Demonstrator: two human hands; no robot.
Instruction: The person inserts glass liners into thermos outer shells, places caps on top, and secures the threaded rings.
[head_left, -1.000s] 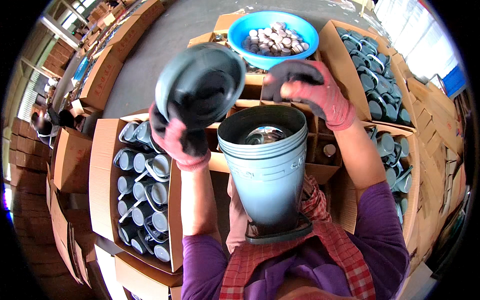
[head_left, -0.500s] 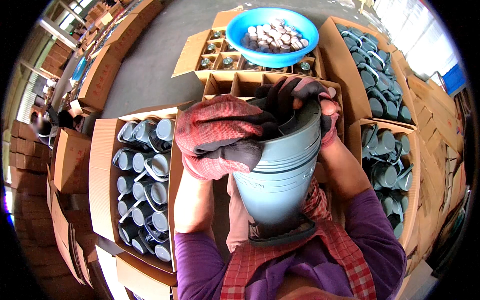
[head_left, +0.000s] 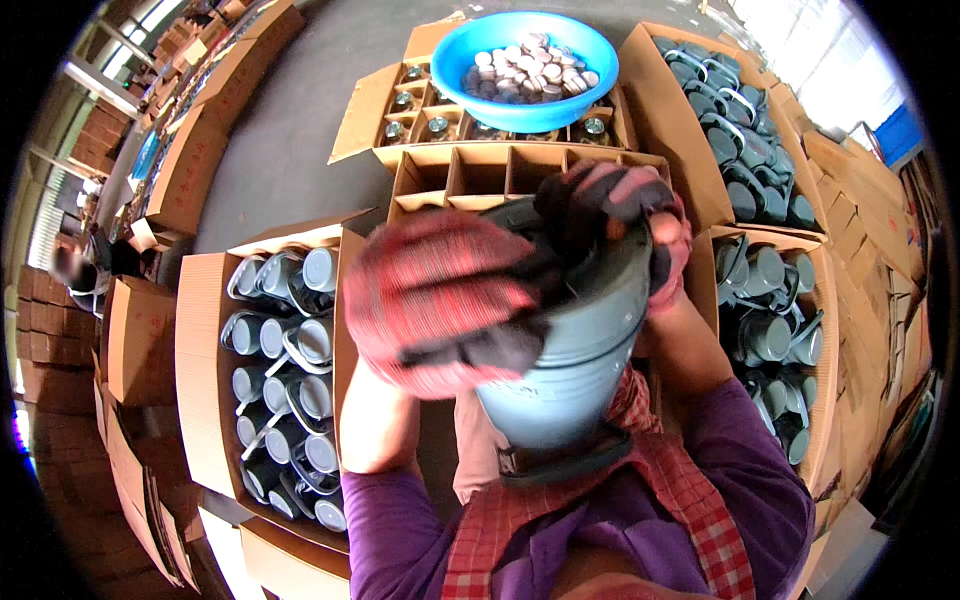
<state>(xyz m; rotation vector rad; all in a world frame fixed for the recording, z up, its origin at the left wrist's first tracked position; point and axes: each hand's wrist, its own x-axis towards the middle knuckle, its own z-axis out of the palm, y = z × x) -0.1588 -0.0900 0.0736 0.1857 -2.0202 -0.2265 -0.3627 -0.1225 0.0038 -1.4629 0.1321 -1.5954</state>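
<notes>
A tapered grey-blue plastic flask casing (head_left: 562, 400) stands upright in front of my lap, wide open end up, with a dark handle-like strip at its foot. My left hand (head_left: 445, 305), in a red and black knitted glove, is closed on the left side of the rim and is slightly blurred. The gloved right hand (head_left: 620, 215) grips the far right of the rim, its thumb outside and its fingers curled over the opening. Both gloves hide much of the mouth, so what lies inside cannot be made out.
Cartons of grey-blue handled containers stand at left (head_left: 300, 365) and right (head_left: 765, 330), another (head_left: 740, 140) at far right. Ahead is a divided carton (head_left: 480, 170). A blue basin (head_left: 450, 75) of small round discs rests on a carton of glass-topped items (head_left: 437, 128). A person (head_left: 90, 265) is far left.
My left hand has shifted slightly left and tilted, and the right hand has moved a little right along the rim. The casing stays between them, leaning slightly differently. The view has shifted a little.
</notes>
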